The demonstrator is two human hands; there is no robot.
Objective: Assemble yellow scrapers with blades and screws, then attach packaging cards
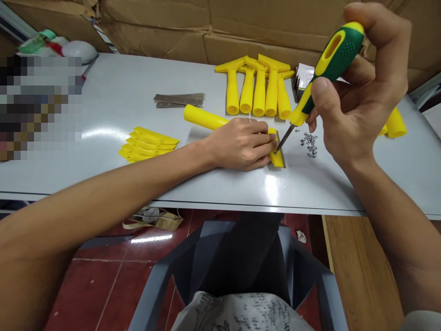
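A yellow plastic scraper [206, 117] lies on its side on the white table, its round handle pointing left. My left hand [241, 145] presses over it with the fingers closed around its head, hiding the middle. My right hand [361, 96] grips a green and yellow screwdriver [339, 53] held at a slant. The screwdriver's tip touches a small screw [275, 153] in the yellow blade plate [276, 160] of the scraper. A thin metal edge shows along that plate's right side. Loose screws [312, 143] lie in a small pile right of the scraper head.
Several yellow scraper handles [259, 94] lie side by side at the back. Thin metal blades [179, 100] are stacked left of them, and yellow plates [148, 143] lie fanned out nearer. Small boxes [303, 76] and another yellow handle [396, 124] sit to the right. Cardboard [165, 41] lines the back.
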